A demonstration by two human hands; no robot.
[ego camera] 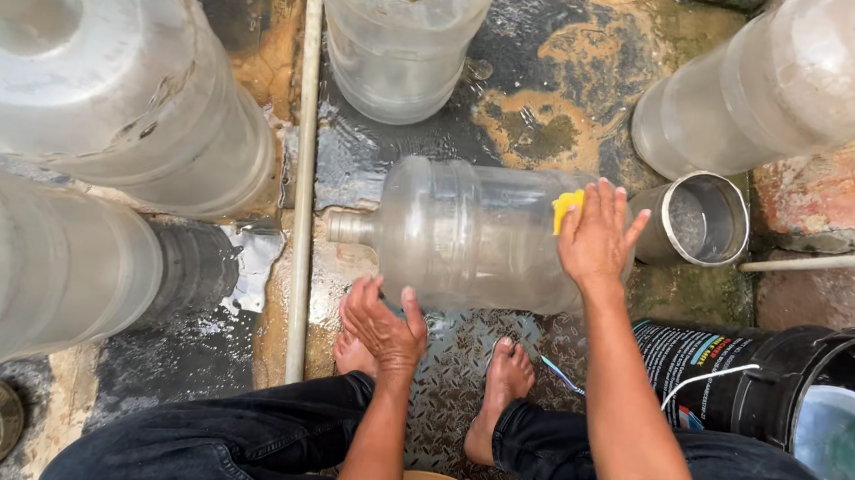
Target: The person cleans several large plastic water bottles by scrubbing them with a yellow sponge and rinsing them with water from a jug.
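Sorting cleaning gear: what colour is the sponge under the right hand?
Yellow; the sponge shows best in the head view.
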